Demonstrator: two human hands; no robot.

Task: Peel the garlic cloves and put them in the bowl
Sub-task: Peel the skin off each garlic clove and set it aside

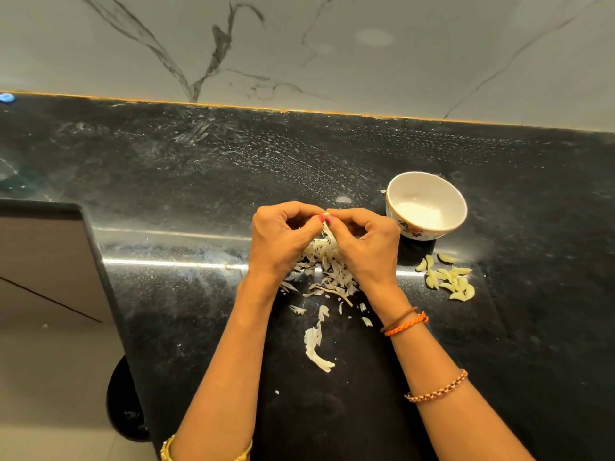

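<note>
Here, head view: a person's left hand (283,237) and right hand (362,241) meet fingertip to fingertip above a black stone counter (199,168), both pinching one small garlic clove (326,215) between thumbs & forefingers. Each grip is clenched on that clove; most of it is hidden by the fingers, so how much skin is left on it can't be told. Nails show pink polish.

Directly under the hands lies a heap of papery garlic skins (327,267), w/ loose strips scattered toward the person; one long curled peel (316,347) sits apart, between the forearms.

Right of the hands stands a white bowl (456,201) w/ a floral band on its outer wall, upright, near the right hand's knuckles but not touching. No cloves visible inside it. Nearer the person & right of the bowl, a cluster of peeled cloves (447,277) rests on the counter, apart from the bowl.

Right forearm wears an orange-and-brown thread band (404,324) at the wrist & a beaded bracelet (436,389) further up; a gold bangle (168,449) shows on the left arm at frame bottom. Behind the counter: a veined marble wall (299,44).
</note>
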